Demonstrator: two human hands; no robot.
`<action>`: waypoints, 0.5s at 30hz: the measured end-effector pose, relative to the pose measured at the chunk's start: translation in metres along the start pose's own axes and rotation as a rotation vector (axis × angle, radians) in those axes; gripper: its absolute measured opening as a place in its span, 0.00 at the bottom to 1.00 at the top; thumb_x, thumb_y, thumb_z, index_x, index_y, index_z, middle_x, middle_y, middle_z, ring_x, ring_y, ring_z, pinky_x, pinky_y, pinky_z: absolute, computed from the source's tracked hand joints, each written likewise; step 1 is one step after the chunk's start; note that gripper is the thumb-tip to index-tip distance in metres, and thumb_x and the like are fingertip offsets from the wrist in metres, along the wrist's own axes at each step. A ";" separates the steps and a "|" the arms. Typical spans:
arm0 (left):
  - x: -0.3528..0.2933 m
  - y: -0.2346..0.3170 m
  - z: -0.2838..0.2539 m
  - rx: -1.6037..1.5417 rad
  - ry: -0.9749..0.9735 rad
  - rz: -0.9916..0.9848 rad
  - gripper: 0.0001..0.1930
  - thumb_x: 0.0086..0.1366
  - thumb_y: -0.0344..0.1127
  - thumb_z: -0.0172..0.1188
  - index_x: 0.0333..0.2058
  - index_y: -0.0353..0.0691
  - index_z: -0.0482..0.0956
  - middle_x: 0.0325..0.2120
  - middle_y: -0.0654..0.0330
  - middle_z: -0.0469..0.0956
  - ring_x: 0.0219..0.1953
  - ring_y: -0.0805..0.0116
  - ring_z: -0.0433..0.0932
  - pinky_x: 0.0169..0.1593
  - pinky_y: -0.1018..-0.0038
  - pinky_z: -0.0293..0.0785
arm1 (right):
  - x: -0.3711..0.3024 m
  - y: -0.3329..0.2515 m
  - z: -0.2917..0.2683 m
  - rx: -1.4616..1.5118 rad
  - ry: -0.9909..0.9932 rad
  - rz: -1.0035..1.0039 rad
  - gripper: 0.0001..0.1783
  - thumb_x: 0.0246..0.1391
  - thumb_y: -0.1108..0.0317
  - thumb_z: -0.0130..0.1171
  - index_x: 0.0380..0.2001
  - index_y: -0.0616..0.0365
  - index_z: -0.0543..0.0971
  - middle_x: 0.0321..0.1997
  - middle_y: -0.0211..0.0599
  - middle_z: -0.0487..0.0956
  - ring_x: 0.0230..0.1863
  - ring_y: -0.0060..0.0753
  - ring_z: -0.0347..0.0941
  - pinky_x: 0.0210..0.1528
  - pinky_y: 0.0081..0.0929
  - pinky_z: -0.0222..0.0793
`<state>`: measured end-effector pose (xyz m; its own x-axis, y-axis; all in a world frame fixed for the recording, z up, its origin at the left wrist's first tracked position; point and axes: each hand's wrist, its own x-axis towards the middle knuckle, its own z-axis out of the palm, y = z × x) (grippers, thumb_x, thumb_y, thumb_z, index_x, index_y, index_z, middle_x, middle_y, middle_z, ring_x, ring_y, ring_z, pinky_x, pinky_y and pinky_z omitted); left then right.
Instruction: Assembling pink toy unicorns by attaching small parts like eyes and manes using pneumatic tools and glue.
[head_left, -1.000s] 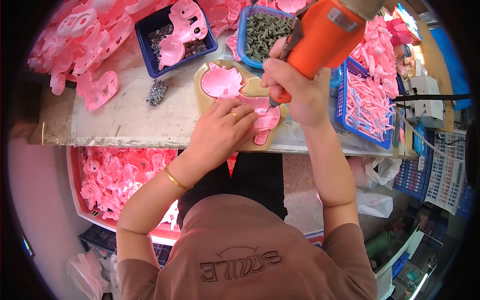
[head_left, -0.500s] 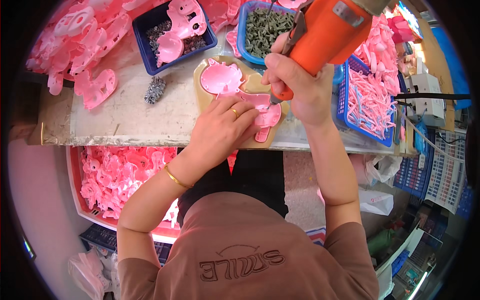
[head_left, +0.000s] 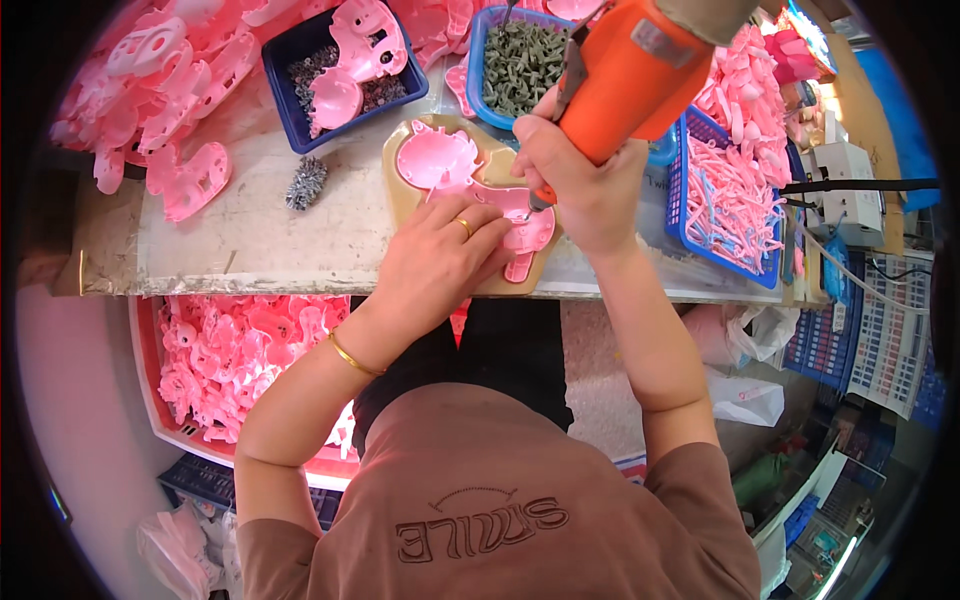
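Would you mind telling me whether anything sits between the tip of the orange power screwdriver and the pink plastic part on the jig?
Nothing visible does. The right hand holds the orange power screwdriver with its tip right at the pink plastic part, while the left hand rests beside it, pressing on the part.

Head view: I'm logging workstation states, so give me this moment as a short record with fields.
left hand: left hand flat on the pink plastic part, pressing it down
right hand: right hand gripping the orange power screwdriver, tip down on the part
support: tan jig under the part, on the workbench
behind: blue bin of dark screws; dark blue tray with pink pieces
below bench: red crate of pink parts
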<state>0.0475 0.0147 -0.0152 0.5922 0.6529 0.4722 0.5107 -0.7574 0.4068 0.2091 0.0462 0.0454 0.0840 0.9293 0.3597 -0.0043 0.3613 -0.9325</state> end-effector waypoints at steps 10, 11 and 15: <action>-0.014 0.008 -0.007 0.053 0.028 -0.004 0.20 0.57 0.39 0.68 0.48 0.43 0.78 0.51 0.60 0.75 0.58 0.59 0.71 0.66 0.57 0.63 | 0.028 -0.049 0.033 0.112 -0.184 -0.062 0.14 0.59 0.63 0.63 0.41 0.63 0.77 0.27 0.27 0.78 0.30 0.18 0.74 0.35 0.23 0.71; -0.017 0.008 -0.007 0.062 0.036 -0.003 0.20 0.57 0.39 0.68 0.48 0.43 0.78 0.51 0.60 0.75 0.58 0.59 0.71 0.66 0.57 0.63 | 0.030 -0.058 0.038 0.075 -0.173 -0.110 0.21 0.64 0.59 0.60 0.52 0.63 0.76 0.33 0.30 0.81 0.32 0.21 0.75 0.39 0.24 0.72; -0.030 0.008 -0.013 0.114 0.032 -0.127 0.22 0.58 0.41 0.67 0.52 0.48 0.77 0.59 0.57 0.70 0.63 0.55 0.66 0.68 0.52 0.59 | 0.048 -0.103 0.004 -0.404 -0.220 -0.517 0.14 0.64 0.69 0.58 0.49 0.65 0.76 0.42 0.33 0.80 0.35 0.21 0.77 0.38 0.20 0.74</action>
<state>0.0255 -0.0109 -0.0166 0.4989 0.7417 0.4483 0.6487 -0.6626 0.3743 0.2098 0.0538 0.1590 -0.2285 0.6552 0.7201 0.3570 0.7445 -0.5641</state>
